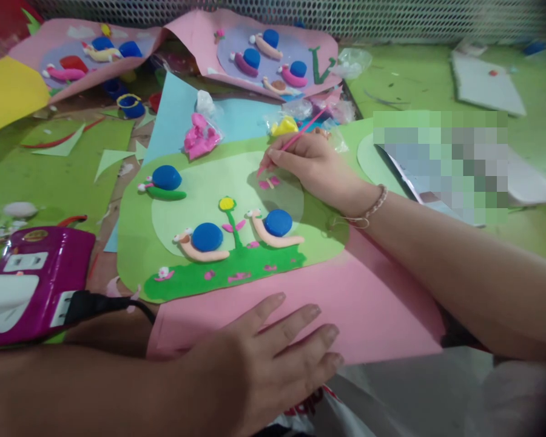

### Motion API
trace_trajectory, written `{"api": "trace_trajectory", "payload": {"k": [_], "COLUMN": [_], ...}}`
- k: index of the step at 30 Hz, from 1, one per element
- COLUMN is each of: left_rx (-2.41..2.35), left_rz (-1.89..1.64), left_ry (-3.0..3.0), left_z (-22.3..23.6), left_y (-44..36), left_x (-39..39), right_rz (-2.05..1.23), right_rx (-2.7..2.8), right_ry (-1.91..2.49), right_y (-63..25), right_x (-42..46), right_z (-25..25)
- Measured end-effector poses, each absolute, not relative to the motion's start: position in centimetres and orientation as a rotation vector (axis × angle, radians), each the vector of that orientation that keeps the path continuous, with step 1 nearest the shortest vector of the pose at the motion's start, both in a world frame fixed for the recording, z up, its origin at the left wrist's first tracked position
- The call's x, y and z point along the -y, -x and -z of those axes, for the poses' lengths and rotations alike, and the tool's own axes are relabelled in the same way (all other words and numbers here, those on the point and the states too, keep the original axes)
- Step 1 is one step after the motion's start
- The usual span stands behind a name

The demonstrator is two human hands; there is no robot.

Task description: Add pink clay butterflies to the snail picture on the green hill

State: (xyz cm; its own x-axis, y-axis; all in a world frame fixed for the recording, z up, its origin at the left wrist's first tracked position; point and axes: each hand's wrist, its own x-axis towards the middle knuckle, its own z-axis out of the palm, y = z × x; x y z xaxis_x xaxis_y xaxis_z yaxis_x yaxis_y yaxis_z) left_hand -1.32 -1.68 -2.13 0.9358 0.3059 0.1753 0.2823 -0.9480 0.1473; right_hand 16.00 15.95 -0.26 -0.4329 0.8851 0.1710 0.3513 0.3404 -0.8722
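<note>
My right hand (304, 161) pinches a thin pink stick (307, 128), its lower tip close above a small pink butterfly shape (269, 182) on the green paper picture (136, 243). Flat on the pink sheet (368, 309) below the picture lies my left hand (273, 358), fingers spread. Clay snails with blue shells decorate the picture: one on the upper left (166, 179), one at lower left (207, 238) and one on the right (278, 224). Between the lower two stands a clay flower (227, 205) with a yellow centre and green stem.
Pink clay (201, 136) and yellow clay (284, 126) in plastic wrap lie beyond the picture. Two more snail pictures rest at the back, one at right (273, 57). A purple power strip (73, 255) with a plugged-in black cord (100, 305) sits at left.
</note>
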Motion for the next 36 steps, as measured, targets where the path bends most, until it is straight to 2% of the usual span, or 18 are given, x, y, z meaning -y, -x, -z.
{"api": "trace_trajectory", "payload": {"k": [16, 26, 36], "left_rx": [-0.465, -0.473, -0.478], "left_rz": [-0.293, -0.324, -0.329], "left_ry": [-2.965, -2.959, -2.965], "left_z": [2.21, 2.29, 2.31], "left_y": [1.31, 1.23, 1.27], "left_x": [1.82, 1.86, 1.93], "right_rz": [-1.022, -1.055, -1.258], "right_rx": [2.023, 2.023, 1.881], "right_ry": [1.326, 1.23, 1.143], "right_y": [-15.39, -15.53, -15.59], "right_x": [-16.06, -16.08, -16.3], "right_z": [-0.38, -0.12, 0.25]}}
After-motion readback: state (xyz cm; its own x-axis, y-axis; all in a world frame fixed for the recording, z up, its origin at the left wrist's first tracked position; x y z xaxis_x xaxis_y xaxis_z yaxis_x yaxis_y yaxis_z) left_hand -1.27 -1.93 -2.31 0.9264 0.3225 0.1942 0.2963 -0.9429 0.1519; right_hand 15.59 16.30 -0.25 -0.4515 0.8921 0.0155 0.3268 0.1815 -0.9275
